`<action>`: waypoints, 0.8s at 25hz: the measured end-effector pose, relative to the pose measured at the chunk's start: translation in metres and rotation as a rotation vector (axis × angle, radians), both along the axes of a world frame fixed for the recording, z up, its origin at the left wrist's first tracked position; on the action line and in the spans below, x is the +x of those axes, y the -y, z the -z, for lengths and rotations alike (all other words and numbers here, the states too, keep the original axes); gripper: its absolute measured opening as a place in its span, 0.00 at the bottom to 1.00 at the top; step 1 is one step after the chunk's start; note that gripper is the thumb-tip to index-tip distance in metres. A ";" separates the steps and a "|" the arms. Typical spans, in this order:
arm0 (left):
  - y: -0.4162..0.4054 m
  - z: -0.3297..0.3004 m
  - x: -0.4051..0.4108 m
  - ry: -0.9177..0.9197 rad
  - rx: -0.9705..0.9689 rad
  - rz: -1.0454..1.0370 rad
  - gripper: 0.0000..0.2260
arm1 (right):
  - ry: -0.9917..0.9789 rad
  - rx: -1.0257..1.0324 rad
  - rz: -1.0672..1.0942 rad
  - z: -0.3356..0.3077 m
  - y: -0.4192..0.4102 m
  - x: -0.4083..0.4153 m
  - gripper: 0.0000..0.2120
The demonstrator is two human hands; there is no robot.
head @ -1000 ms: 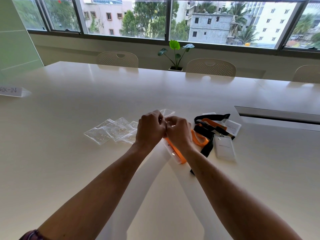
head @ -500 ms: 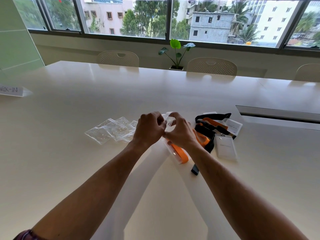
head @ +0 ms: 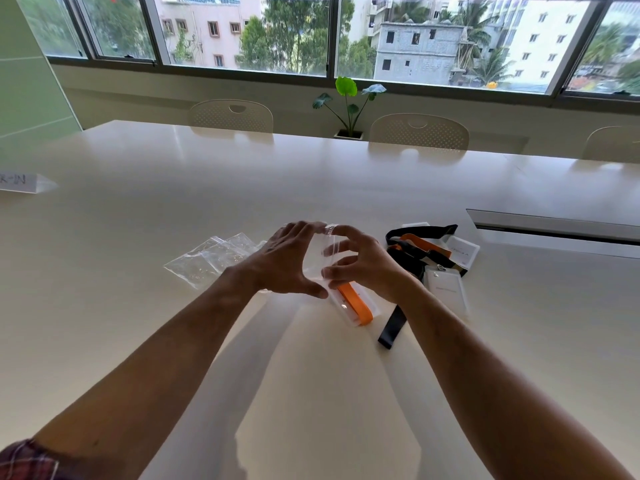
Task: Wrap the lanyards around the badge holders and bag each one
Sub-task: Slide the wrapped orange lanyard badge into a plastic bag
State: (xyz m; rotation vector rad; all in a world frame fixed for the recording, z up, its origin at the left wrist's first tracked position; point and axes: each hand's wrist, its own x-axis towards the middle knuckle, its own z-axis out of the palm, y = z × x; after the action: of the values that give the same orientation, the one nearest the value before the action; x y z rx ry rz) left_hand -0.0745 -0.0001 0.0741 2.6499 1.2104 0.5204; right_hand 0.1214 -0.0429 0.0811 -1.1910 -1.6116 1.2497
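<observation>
My left hand (head: 285, 263) and my right hand (head: 365, 268) hold a small clear plastic bag (head: 320, 258) between them, just above the table. Fingertips of both hands pinch its top edge and both thumbs sit near its lower edge. Under my right hand a badge holder wrapped in an orange lanyard (head: 356, 304) lies flat on the table. To the right lies a tangle of black and orange lanyards (head: 420, 251) with more white badge holders (head: 446, 289). One black strap end (head: 393, 327) trails toward me.
Several empty clear bags (head: 211, 258) lie spread to the left of my hands. A long recessed cable slot (head: 554, 226) runs along the white table (head: 311, 393) at the right. A small sign (head: 20, 183) stands at the far left. Chairs and a potted plant (head: 348, 109) line the far side.
My hands were pressed together as fists on the bag. They have since drawn apart with fingers spread, and the bag now shows stretched between them.
</observation>
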 end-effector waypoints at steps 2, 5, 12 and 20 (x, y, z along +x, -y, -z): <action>0.002 0.004 0.004 0.054 0.085 0.013 0.48 | -0.012 -0.035 -0.037 -0.001 0.000 0.004 0.30; 0.004 0.005 0.008 0.073 0.129 0.018 0.45 | 0.068 -0.007 -0.036 -0.001 -0.001 0.007 0.22; 0.012 0.006 0.013 0.267 0.267 0.008 0.30 | -0.108 -0.005 -0.023 -0.002 -0.001 0.003 0.08; 0.005 0.005 -0.003 0.222 0.210 -0.106 0.33 | 0.440 0.144 0.210 0.010 -0.014 0.024 0.16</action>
State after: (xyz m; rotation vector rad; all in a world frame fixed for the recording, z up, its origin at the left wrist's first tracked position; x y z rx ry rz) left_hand -0.0779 -0.0055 0.0688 2.6125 1.2954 0.9815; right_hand 0.1454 -0.0292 0.0716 -1.5718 -1.7924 0.7577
